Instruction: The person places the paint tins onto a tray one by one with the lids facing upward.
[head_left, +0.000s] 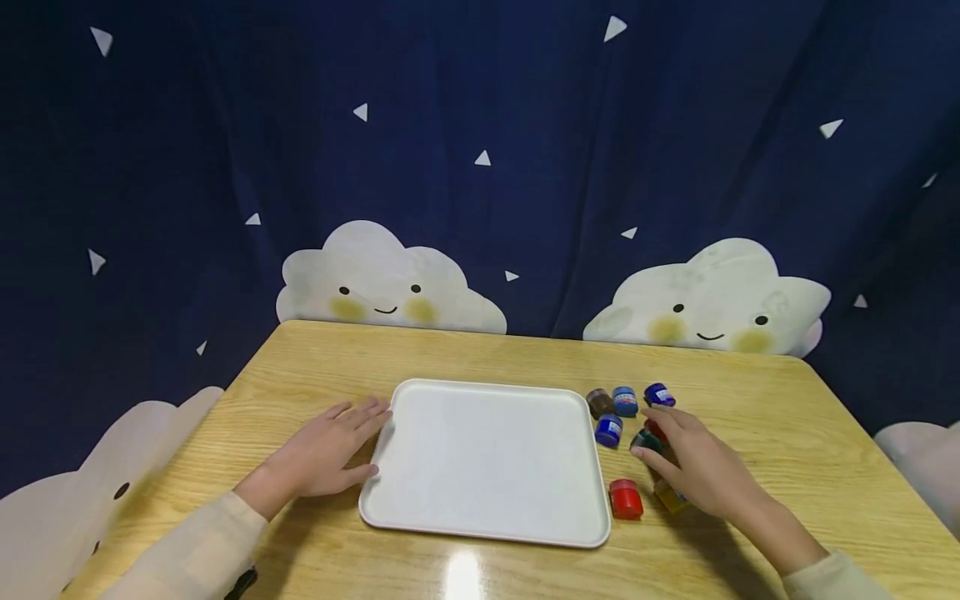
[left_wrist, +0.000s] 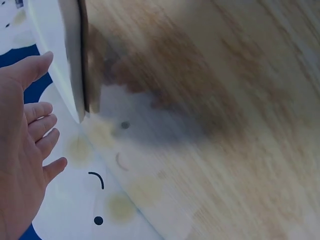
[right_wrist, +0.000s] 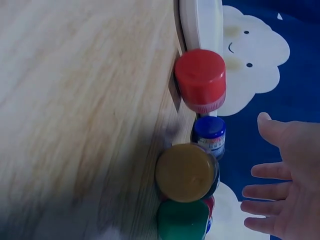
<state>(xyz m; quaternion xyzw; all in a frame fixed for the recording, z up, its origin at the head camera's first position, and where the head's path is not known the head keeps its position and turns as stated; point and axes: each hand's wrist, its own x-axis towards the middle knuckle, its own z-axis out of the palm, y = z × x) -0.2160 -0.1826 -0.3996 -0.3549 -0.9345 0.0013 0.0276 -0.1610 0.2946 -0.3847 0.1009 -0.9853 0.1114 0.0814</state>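
A bare white tray [head_left: 487, 458] lies in the middle of the wooden table [head_left: 750, 400]. My left hand [head_left: 330, 450] rests flat on the table, its fingers straight and against the tray's left edge [left_wrist: 65, 60]. The left wrist view shows that hand [left_wrist: 25, 150] with an empty palm. Several small paint jars stand right of the tray: brown [head_left: 600, 403], light blue [head_left: 625, 401], dark blue [head_left: 659, 394], blue [head_left: 608, 430], green [head_left: 643, 439], red [head_left: 626, 498] and yellow [head_left: 670, 497]. My right hand [head_left: 697, 467] hovers over them, fingers spread [right_wrist: 280, 185], holding nothing.
A dark blue curtain with white cloud faces [head_left: 390, 287] hangs behind the table. The right wrist view shows the red jar [right_wrist: 200, 80] against the tray's rim [right_wrist: 202, 22], then a blue jar [right_wrist: 210, 135], the yellow one [right_wrist: 186, 172] and the green one [right_wrist: 182, 220].
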